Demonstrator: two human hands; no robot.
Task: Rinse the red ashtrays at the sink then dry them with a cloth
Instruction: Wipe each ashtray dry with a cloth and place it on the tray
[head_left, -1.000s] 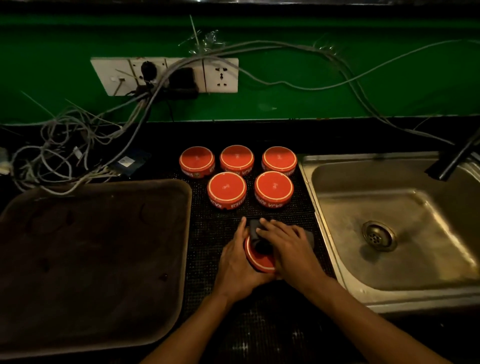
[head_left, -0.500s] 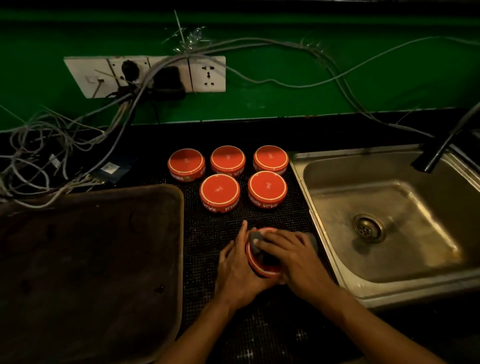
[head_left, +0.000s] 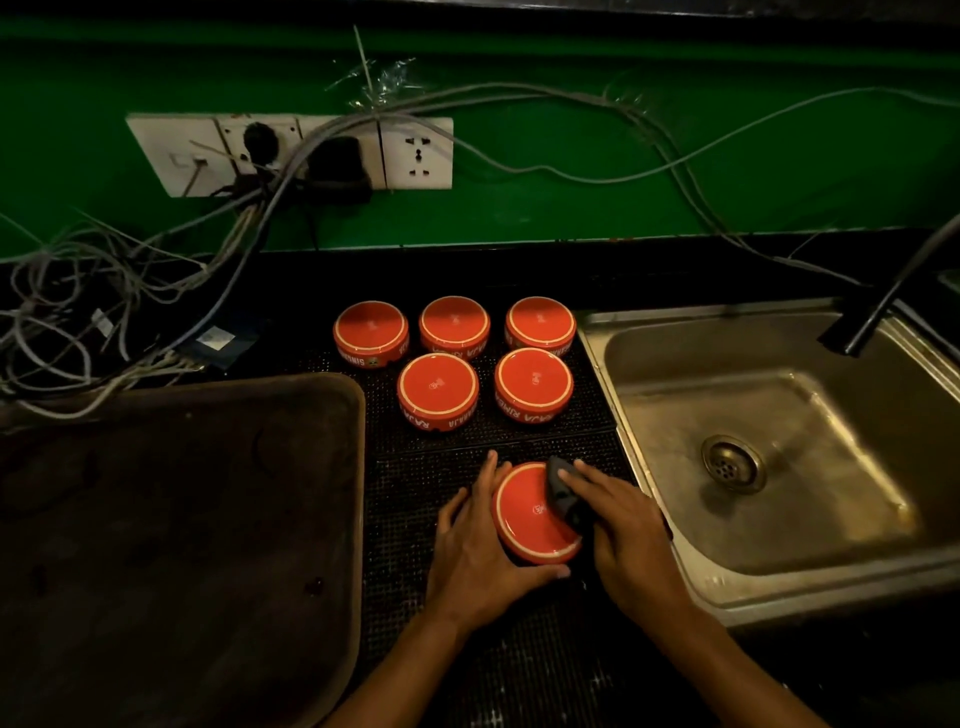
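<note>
Drying is underway: the left hand (head_left: 480, 553) cups the upturned ashtray (head_left: 530, 512), the right hand (head_left: 626, 535) pinches the dark cloth (head_left: 563, 493) against it. Next, probably wiping its sides.

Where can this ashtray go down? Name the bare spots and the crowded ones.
Bare mat lies between the two-ashtray row and the hands, and more near the front edge. The tray and sink basin are also bare. The back is crowded: three ashtrays in a row, with cables piled to their left.
</note>
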